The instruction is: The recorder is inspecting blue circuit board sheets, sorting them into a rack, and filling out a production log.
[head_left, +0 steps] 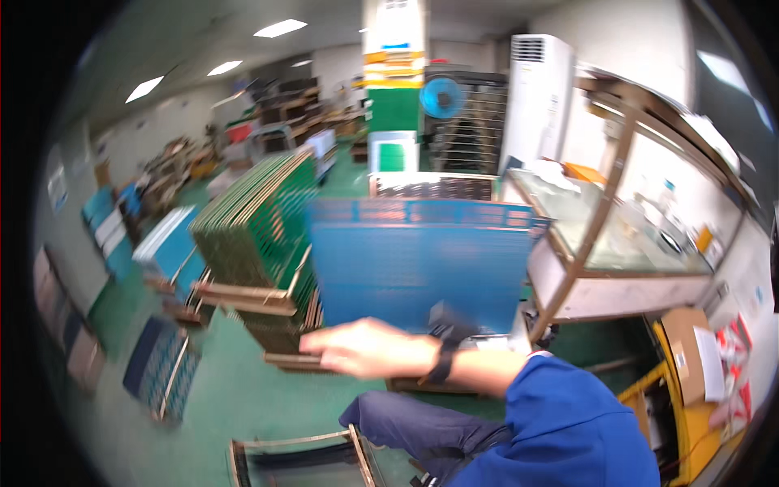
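Note:
My right hand reaches leftward across the middle, blurred, in a blue sleeve with a black band at the wrist. Its fingers look loosely stretched out, and I see nothing held in them. Just behind it stands a large blue circuit board panel, upright and smeared by motion. Left of that panel, green circuit board panels stand close together in a wooden-edged rack. The fingertips appear in front of the rack's lower right part; whether they touch is unclear. My left hand is out of view.
A framed dark rack lies low in front, by my leg. Blue panels stand in racks at left. At right are a glass-topped bench with a slanting post, a yellow cart and a cardboard box. A pillar rises behind.

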`<move>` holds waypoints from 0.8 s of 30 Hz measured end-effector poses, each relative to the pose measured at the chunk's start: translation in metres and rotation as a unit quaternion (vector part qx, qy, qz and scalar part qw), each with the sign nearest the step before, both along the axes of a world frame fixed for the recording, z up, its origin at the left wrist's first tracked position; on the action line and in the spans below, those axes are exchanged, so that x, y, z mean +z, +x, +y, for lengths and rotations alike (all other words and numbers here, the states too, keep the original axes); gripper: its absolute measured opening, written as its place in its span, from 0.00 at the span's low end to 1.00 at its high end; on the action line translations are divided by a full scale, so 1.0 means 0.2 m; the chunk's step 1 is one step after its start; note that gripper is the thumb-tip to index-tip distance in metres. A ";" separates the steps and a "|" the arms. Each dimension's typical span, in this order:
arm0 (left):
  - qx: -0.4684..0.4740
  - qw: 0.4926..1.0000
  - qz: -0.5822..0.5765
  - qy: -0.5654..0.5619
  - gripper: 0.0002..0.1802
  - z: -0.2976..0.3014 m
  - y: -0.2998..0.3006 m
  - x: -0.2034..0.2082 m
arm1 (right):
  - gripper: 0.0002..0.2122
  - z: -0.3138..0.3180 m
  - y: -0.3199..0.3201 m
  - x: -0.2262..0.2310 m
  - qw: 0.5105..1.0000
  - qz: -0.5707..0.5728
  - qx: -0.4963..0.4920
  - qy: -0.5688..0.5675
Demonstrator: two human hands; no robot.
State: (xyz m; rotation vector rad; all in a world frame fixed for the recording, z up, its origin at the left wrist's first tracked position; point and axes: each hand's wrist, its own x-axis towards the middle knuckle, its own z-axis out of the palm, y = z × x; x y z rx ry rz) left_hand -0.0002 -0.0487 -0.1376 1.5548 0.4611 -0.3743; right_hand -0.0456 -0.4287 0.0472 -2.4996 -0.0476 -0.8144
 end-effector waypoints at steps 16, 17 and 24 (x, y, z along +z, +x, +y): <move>-0.199 0.938 -0.257 -0.117 0.16 -0.45 -0.07 0.27 | 0.21 -0.40 -2.27 1.95 0.547 0.235 -0.754 -0.276; -0.208 0.932 -0.264 -0.132 0.16 -0.46 -0.09 0.28 | 0.18 -0.47 -2.31 1.94 0.574 0.204 -0.720 -0.331; -0.208 0.931 -0.147 -0.262 0.20 -0.48 -0.14 0.23 | 0.16 -0.14 -1.86 1.63 0.720 -0.060 -0.489 -0.490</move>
